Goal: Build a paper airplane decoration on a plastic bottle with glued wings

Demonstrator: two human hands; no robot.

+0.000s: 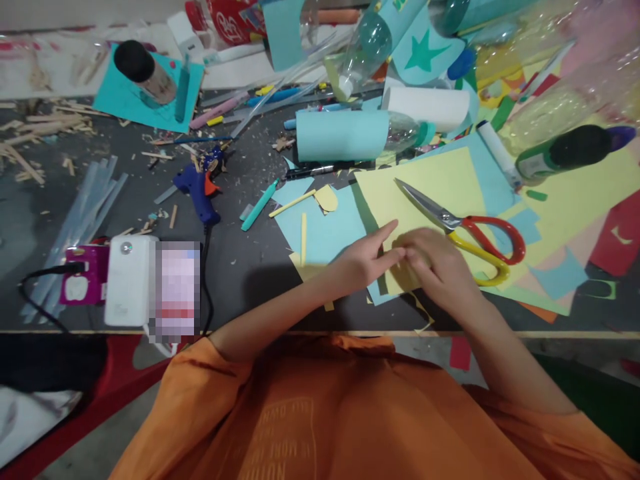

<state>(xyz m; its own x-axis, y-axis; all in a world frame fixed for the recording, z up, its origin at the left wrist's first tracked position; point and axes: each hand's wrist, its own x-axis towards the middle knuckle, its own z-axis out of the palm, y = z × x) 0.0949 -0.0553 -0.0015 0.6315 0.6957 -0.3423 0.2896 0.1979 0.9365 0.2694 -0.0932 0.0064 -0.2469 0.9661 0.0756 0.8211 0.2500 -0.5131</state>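
My left hand (371,259) is over the edge of a yellow paper sheet (440,175), with two fingers stretched out and apart. One of its fingertips meets the fingers of my right hand (440,265). My right hand is curled with its fingertips pressed together; whatever they hold, if anything, is too small or hidden. Just beyond my right hand, scissors (453,223) with one red and one yellow handle lie on the yellow sheet, blades partly hidden from telling. Under and left of my left hand is a light blue sheet (327,230) with yellow strips (303,239) and a rounded yellow cutout (327,199).
A blue glue gun (197,190), a teal marker (260,205) and clear glue sticks (75,220) lie leftward. A white power bank (129,280) sits near the front edge. Behind are a blue-wrapped bottle (343,135), a white roll (427,108) and a dark-capped green bottle (565,153).
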